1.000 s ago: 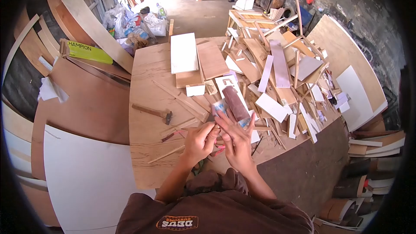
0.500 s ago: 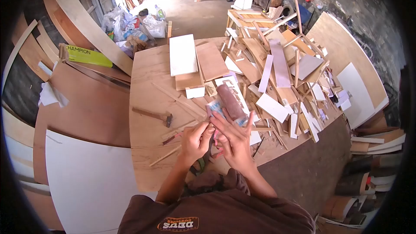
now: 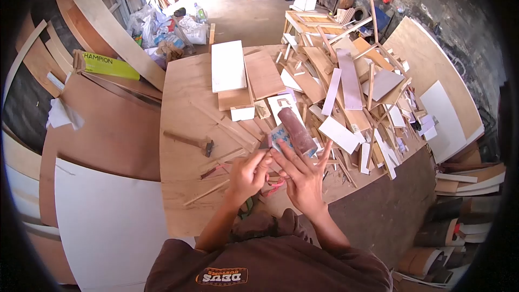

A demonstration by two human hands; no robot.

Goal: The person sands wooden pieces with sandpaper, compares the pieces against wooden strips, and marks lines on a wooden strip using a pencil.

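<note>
A reddish-brown sheet of sandpaper (image 3: 297,132), curled into a roll at its far end, is held above the near side of the worktable. Its pale backing shows blue print. My left hand (image 3: 247,178) is closed, thumb and fingers pinching the sheet's near left edge. Across the printed backing lie the stretched fingers of my right hand (image 3: 305,184), its thumb tucked low beside my left fingers and its little finger raised. Part of the sheet is hidden by my fingers. A hammer (image 3: 190,142) lies to the left, and pinkish-red cord (image 3: 274,186) shows below my hands.
Wood offcuts (image 3: 351,84) pile up on the table's right side. A white panel (image 3: 227,66) rests on the worktable (image 3: 184,86). Large boards (image 3: 108,216) stand at left. Plastic bags (image 3: 157,30) lie beyond. Two people sit at the back.
The sandpaper and both hands have shifted slightly right. My right fingers have spread a little more, and more of the printed backing shows between the hands.
</note>
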